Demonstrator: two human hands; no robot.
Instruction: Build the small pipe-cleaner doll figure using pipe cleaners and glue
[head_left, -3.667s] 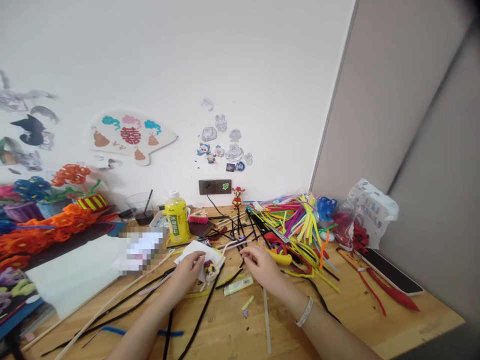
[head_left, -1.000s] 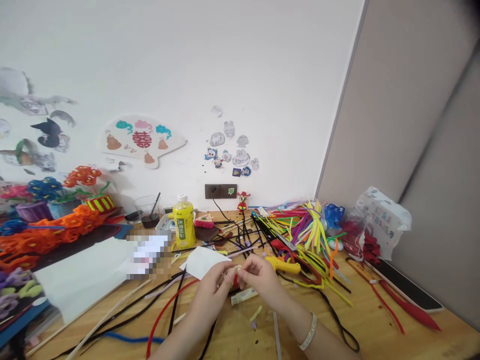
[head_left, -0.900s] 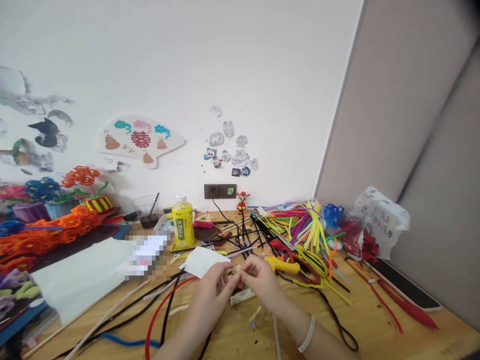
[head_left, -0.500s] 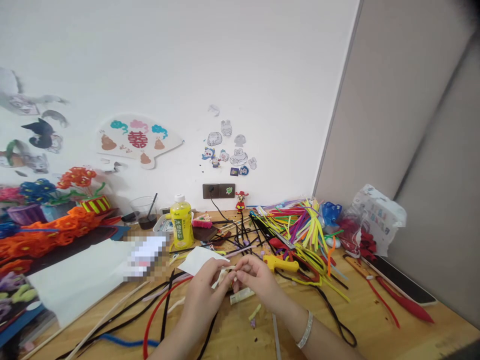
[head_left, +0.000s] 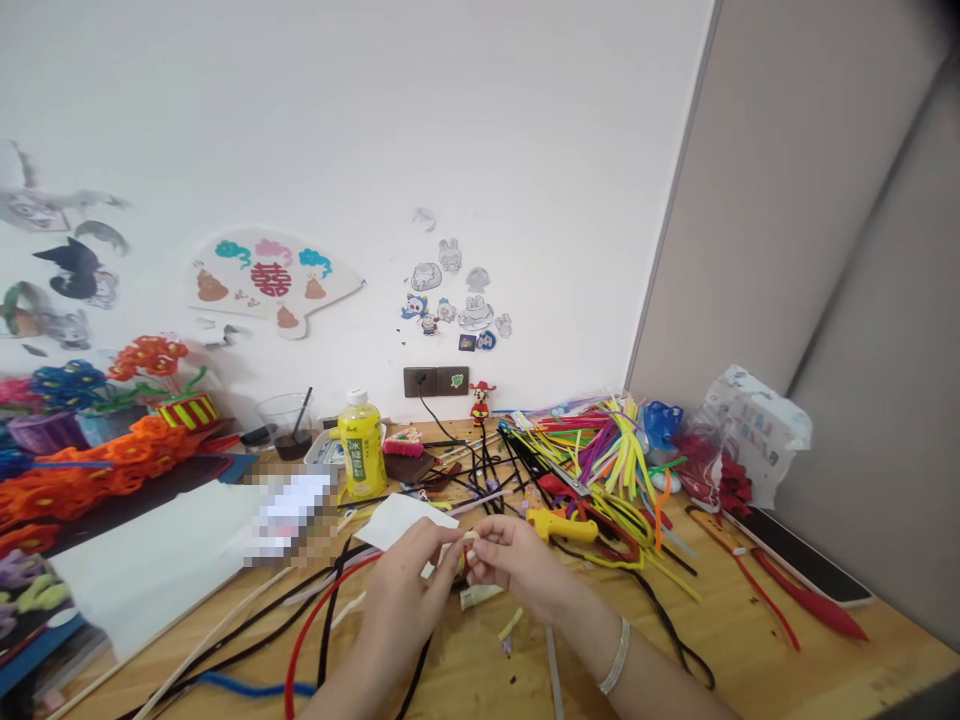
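My left hand (head_left: 409, 575) and my right hand (head_left: 517, 562) meet over the middle of the table, fingertips close together. Between them they pinch a small cream pipe cleaner piece (head_left: 470, 538), bent and mostly hidden by the fingers. A bit of red and yellow shows under the right fingertips; what it is I cannot make out. Just below the hands lies a small pale tube (head_left: 480, 596), partly covered. Behind the left hand is a white sheet of paper (head_left: 401, 518). A yellow glue gun (head_left: 562, 526) rests beyond the right hand.
A yellow drink bottle (head_left: 361, 445) stands at the back left, near a cup of dark liquid (head_left: 292, 440). Bundled coloured pipe cleaners (head_left: 626, 440) and scissors (head_left: 576, 484) lie at the back right. Pipe-cleaner flowers (head_left: 150, 360) fill the left. A phone-like dark slab (head_left: 806, 560) lies right.
The fingers have shifted slightly around the cream piece, and some red and yellow now shows beneath it. Both hands stay in about the same place.
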